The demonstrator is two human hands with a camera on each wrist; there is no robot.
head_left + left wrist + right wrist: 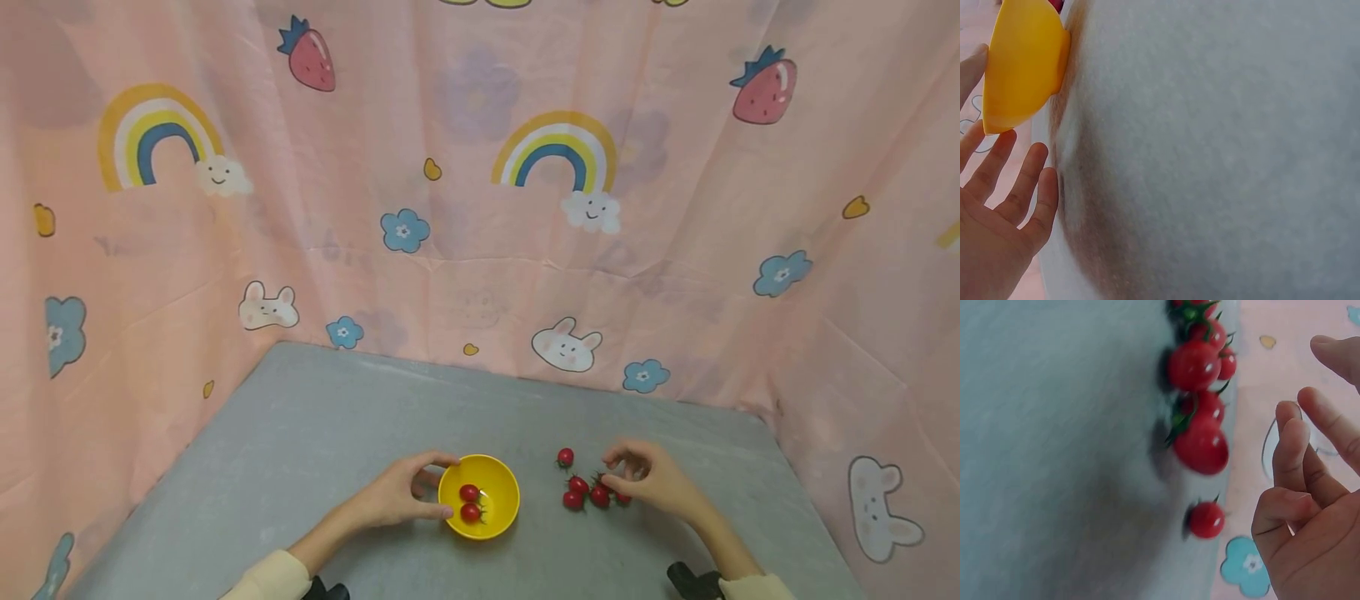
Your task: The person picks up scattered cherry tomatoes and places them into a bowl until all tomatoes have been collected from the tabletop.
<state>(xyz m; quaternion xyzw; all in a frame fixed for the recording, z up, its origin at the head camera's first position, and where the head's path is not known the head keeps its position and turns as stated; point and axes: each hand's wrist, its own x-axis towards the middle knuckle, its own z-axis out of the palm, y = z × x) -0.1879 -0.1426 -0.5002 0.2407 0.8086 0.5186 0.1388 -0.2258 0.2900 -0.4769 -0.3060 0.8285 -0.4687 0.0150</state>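
The yellow bowl sits on the grey table, and two cherry tomatoes lie inside it. My left hand holds the bowl's left side, thumb at the near rim and index finger at the far rim. In the left wrist view its other fingers spread below the bowl. To the right, several red cherry tomatoes with green stems lie in a cluster. Over the cluster's right end hovers my right hand, fingers loosely bent and thumb apart. Nothing shows between those fingers in the right wrist view.
One cherry tomato lies apart, behind the cluster. The grey table runs back to a pink printed curtain, which also hangs along both sides. Dark wrist straps show at the sleeves.
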